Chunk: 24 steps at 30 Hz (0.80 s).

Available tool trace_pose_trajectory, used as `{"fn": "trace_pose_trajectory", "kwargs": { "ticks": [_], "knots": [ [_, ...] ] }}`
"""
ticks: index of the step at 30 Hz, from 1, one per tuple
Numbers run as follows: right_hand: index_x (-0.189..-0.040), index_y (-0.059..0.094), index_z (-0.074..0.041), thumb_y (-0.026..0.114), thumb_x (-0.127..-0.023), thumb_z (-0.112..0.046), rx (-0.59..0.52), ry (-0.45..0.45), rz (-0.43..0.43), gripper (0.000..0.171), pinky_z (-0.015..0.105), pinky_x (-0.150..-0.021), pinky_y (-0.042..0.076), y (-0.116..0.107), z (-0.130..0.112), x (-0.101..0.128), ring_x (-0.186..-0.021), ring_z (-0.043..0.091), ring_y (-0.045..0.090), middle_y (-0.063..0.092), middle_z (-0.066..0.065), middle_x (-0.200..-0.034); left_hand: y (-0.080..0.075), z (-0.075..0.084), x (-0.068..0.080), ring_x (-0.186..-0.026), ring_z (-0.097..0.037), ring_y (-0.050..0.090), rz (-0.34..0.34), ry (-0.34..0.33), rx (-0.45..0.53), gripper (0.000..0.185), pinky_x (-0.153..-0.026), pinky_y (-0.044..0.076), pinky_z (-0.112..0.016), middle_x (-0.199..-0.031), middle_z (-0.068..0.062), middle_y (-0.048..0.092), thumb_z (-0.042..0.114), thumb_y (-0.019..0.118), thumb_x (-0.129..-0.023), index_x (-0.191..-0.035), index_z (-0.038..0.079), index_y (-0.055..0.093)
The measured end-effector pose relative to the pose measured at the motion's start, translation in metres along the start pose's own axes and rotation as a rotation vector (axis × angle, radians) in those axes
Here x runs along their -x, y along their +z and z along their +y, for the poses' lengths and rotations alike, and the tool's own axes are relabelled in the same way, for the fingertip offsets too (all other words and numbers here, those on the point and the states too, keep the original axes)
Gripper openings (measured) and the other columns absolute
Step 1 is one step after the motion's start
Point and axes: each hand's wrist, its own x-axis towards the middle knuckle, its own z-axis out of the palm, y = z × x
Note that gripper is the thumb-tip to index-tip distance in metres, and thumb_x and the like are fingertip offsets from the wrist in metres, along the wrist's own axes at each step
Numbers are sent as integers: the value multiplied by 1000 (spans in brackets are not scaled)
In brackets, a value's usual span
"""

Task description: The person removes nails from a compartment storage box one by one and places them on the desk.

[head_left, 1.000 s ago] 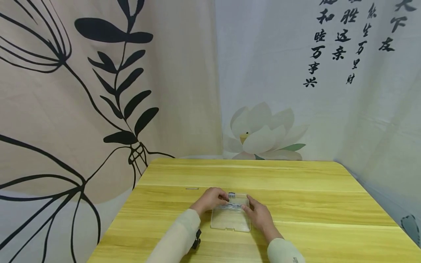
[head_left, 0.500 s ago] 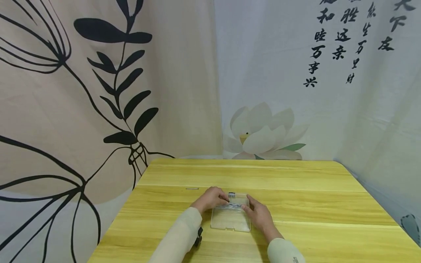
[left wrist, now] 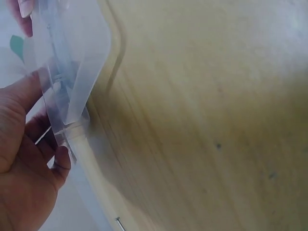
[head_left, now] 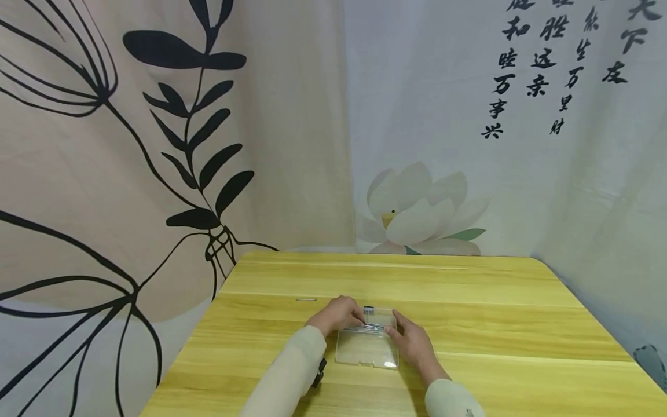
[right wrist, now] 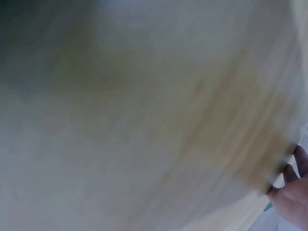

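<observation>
So there's a clear plastic case [head_left: 367,345] lying flat on the yellow wooden table [head_left: 469,301], right between the two hands, and it's looking hinged open with the lid part lying toward the person. Something thin and metallic (needles or pins maybe, too small to tell) is sitting in a row along the middle of it, just between the fingertips of both hands. A small dark bit [head_left: 368,308] is showing at the case's far edge, just past the left fingers.

The left hand [head_left: 337,315] is gripping the case's left side, fingers curled onto the edge; in the left wrist view the left hand [left wrist: 21,159] is pinching the clear plastic case [left wrist: 72,72] with the thumb and fingers wrapped around its edge. The right hand [head_left: 411,341] is holding the right side, thumb and fingers closing on the rim near that metal row. The right wrist view is mostly a blur of table, with just a bit of the right hand [right wrist: 291,192] peeking in at the corner.

Further out, off to the left of the left hand, a single thin pin [head_left: 305,299] is lying on the table by itself, well apart from the case. Behind the table, printed cloth backdrops are hanging: a leaf drawing [head_left: 198,133] on the left side and a lotus flower [head_left: 411,214] straight ahead of the hands
</observation>
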Motion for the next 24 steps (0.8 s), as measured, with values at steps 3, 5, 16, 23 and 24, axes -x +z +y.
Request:
{"fn": "trace_pose_trajectory", "kwargs": {
  "ticks": [3,5,16,23,24],
  "knots": [
    [-146,45,1,59,-101,-25,-8,8,-2,54,59,-106,33,0,0,0,-130,48,44,54,27,-136,1,0,0,-78,-3,59,2,0,-4,5,-73,50,-24,-87,11,69,16,77,-88,-87,19,81],
    [-146,46,2,59,-101,-25,-6,2,-1,54,59,-105,34,0,1,0,-130,49,44,54,27,-136,1,0,0,-78,-3,59,-1,7,-9,5,-73,50,-24,-87,11,69,16,77,-89,-87,19,80],
    [-145,47,1,60,-101,-25,2,5,6,53,61,-104,35,-2,0,0,-128,50,46,55,27,-135,-4,3,-1,-75,-3,57,-27,12,-41,8,-72,49,-25,-82,14,67,16,77,-89,-82,21,76],
    [-145,47,1,60,-101,-25,18,2,11,53,61,-104,35,-2,-1,-1,-128,50,45,55,27,-135,-5,6,-1,-79,-1,60,-25,59,-153,3,-77,51,-25,-86,14,69,20,77,-89,-88,21,79],
    [-145,47,1,60,-101,-25,21,2,10,53,61,-104,35,-3,-1,-1,-128,50,45,55,27,-135,-6,6,-1,-79,-1,60,-25,75,-171,3,-77,51,-24,-87,14,69,20,76,-89,-89,21,80]
  ]
}}
